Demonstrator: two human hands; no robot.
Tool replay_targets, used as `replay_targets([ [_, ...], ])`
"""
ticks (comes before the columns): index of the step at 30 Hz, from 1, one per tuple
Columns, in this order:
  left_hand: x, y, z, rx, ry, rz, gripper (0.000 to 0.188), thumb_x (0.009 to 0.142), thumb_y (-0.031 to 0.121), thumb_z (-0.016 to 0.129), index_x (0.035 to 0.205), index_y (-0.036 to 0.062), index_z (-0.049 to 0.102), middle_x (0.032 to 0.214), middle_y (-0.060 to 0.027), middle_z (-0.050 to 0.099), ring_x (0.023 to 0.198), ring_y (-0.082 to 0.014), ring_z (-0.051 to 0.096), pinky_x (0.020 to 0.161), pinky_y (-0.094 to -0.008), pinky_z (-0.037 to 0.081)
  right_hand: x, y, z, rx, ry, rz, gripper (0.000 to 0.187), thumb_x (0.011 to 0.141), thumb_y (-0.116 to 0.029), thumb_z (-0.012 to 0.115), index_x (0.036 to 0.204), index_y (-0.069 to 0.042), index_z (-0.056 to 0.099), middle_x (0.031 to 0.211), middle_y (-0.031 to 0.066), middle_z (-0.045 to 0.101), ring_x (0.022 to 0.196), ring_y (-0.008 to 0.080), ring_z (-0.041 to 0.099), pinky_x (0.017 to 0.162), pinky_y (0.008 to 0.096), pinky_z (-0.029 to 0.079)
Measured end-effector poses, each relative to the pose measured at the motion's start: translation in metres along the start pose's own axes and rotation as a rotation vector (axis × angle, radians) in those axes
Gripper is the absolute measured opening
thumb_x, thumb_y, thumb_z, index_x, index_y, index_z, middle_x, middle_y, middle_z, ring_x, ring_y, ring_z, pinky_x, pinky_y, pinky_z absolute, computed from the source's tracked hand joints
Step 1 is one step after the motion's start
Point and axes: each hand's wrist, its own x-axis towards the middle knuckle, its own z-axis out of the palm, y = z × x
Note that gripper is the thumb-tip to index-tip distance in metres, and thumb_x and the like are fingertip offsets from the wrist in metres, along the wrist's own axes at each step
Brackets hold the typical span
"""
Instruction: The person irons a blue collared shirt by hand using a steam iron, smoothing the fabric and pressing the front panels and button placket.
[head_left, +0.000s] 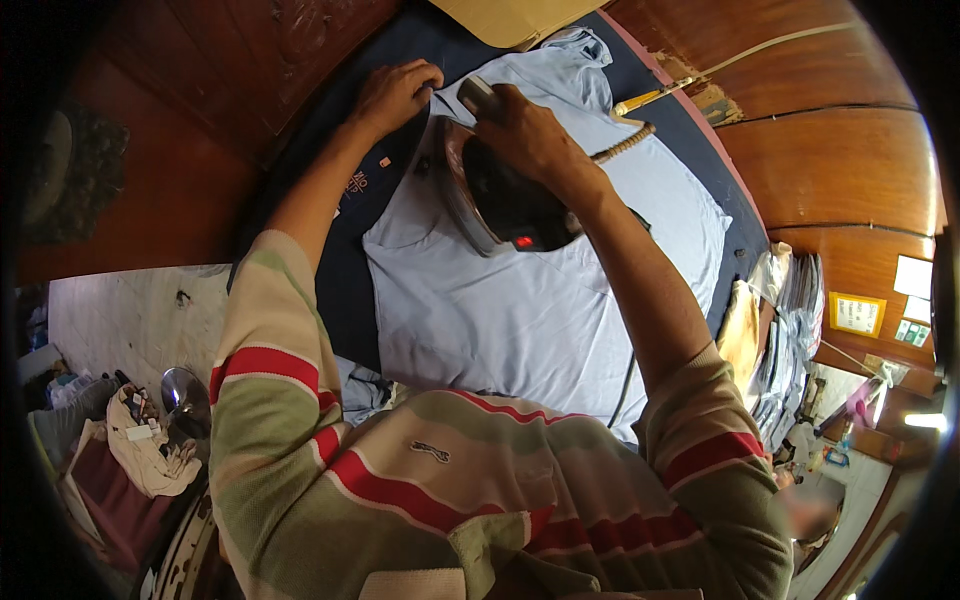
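A light blue shirt (510, 320) lies spread over the dark cloth (345, 290) of the ironing surface, with soft creases across it. My right hand (525, 135) is wrapped round the handle of a dark iron (465, 180), which rests on the shirt's upper left part. A small red light glows at the iron's near end. At the shirt's far left edge is my left hand (395, 95), its fingers bent and closed at the fabric. My fingertips there are partly hidden, but they appear to pinch the shirt edge.
A ribbed cord (625, 143) runs right from the iron. A yellow-handled brush (650, 97) lies by the far right edge. Folded clothes (790, 340) are stacked at the right. Wooden panels (840, 170) stand beyond. Cloths (145, 440) lie at lower left.
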Motion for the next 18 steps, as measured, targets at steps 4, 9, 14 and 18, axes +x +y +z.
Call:
replay_targets([
  [4,-0.013,-0.006,0.003,0.113,-0.022,0.163,0.012,0.078,0.016,0.058,0.088,0.0106,0.061,0.093,-0.0021,0.062,0.087,-0.0208,0.060,0.078,-0.0343,0.044,-0.027,0.001,-0.016,0.016,-0.050,0.041,0.050,0.081,-0.037,0.057,0.119,-0.005,0.047,0.094,0.0260,0.062,0.091,0.0405,0.060,0.079,0.0440,0.046],
  [9,-0.002,0.001,-0.002,0.060,-0.199,-0.005,0.012,0.077,0.015,0.058,0.087,0.0105,0.063,0.088,-0.0024,0.062,0.085,-0.0199,0.060,0.080,-0.0337,0.043,-0.040,0.013,-0.026,0.013,-0.078,0.065,0.048,0.083,-0.033,0.057,0.120,-0.005,0.046,0.093,0.0244,0.063,0.089,0.0393,0.061,0.079,0.0425,0.047],
  [14,0.004,-0.002,-0.002,-0.018,-0.221,-0.036,0.013,0.074,0.012,0.061,0.086,0.0094,0.064,0.082,-0.0036,0.062,0.076,-0.0176,0.060,0.071,-0.0305,0.047,-0.041,0.019,-0.022,0.031,-0.067,0.043,0.048,0.082,-0.031,0.058,0.121,-0.004,0.045,0.093,0.0248,0.063,0.089,0.0391,0.061,0.079,0.0421,0.047],
  [18,0.007,0.001,-0.005,-0.022,-0.253,-0.067,0.016,0.071,0.011,0.064,0.087,0.0090,0.066,0.081,-0.0033,0.062,0.073,-0.0165,0.060,0.070,-0.0293,0.047,-0.038,0.016,-0.020,0.072,-0.053,0.013,0.050,0.082,-0.030,0.059,0.122,-0.004,0.044,0.094,0.0248,0.063,0.089,0.0390,0.061,0.079,0.0426,0.047],
])
